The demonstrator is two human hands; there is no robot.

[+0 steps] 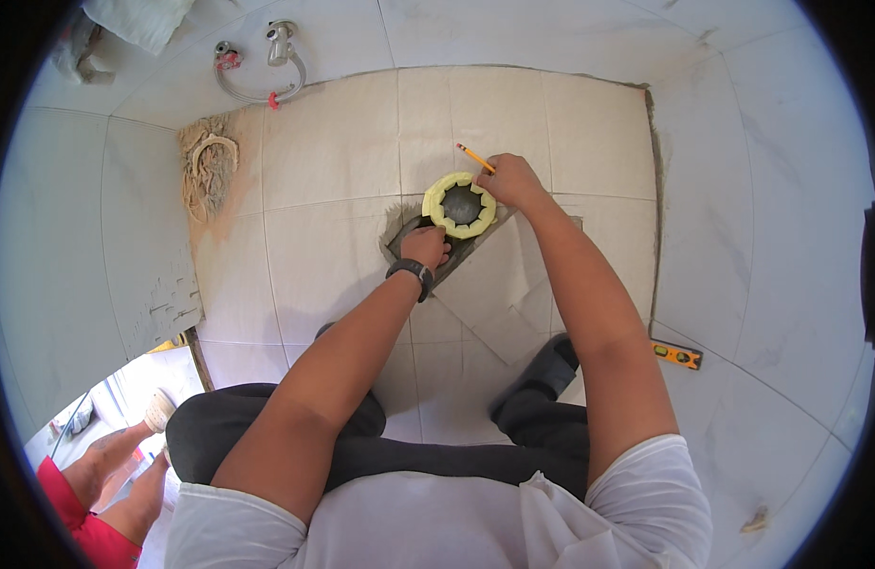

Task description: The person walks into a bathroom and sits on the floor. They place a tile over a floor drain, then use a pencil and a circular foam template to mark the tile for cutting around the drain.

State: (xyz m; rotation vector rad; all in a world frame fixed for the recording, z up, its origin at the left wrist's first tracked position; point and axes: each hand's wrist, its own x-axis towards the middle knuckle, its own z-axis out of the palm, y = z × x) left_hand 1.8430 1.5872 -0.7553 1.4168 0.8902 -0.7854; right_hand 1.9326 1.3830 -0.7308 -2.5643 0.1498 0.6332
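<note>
A pale yellow ring (431, 203) with a toothed inner edge surrounds a dark grey round centre (462, 204) on the tiled floor. My left hand (425, 247), wearing a dark wristband, is closed at the ring's lower left edge; its fingertips are partly hidden. At the upper right of the ring, my right hand (513, 180) grips a yellow pencil (475, 157), its eraser end pointing up and left. Fingers of that hand also touch the ring's rim. Beneath the ring lies a rough grey mortar patch (456, 270) cut into the tiles.
Beige tiles (333, 156) cover the floor. A tap valve (281, 43) with a looped hose is on the far wall. Rubble (210, 171) fills the far left corner. An orange spirit level (676, 355) lies at right. Another person's legs (115, 474) show at lower left.
</note>
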